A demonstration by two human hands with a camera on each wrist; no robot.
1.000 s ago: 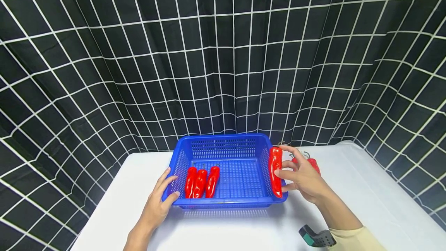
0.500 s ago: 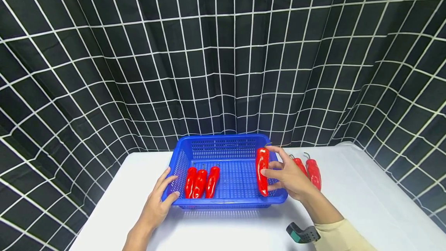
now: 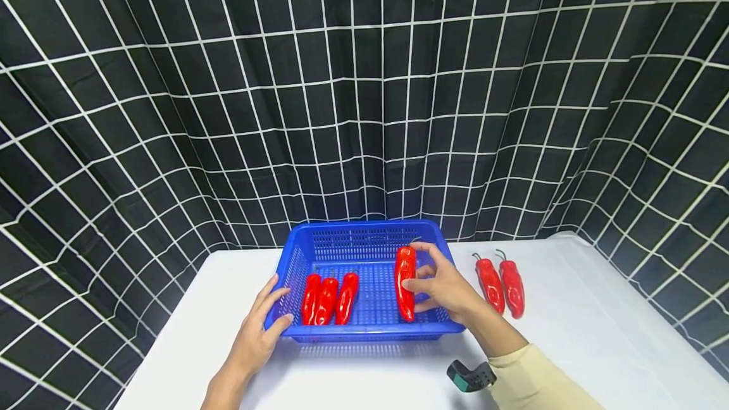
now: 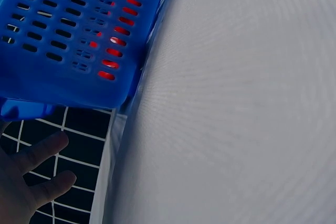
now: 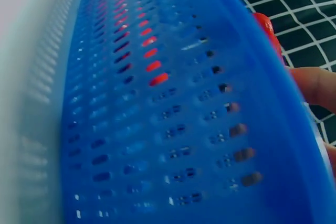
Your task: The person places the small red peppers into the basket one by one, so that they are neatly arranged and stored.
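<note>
My right hand pinches a long red pepper between thumb and fingers, over the right half of a blue plastic basket. The held pepper hangs nearly upright in the head view, its green stem toward the back. In the right wrist view the basket wall hides most of that hand. Three more red peppers lie side by side in the basket's left half. At the basket's left front corner is my left hand, fingers spread and fairly straight along the rim. Two of its fingers show in the left wrist view.
Two red peppers with green stems lie side by side on the white table, right of the basket. A black curtain with white grid lines stands behind and at both sides. A dark wristband is at the right wrist.
My right hand has carried the pepper leftward from the basket's right rim to above its interior. The two peppers on the table are now uncovered. My left hand has stayed put.
</note>
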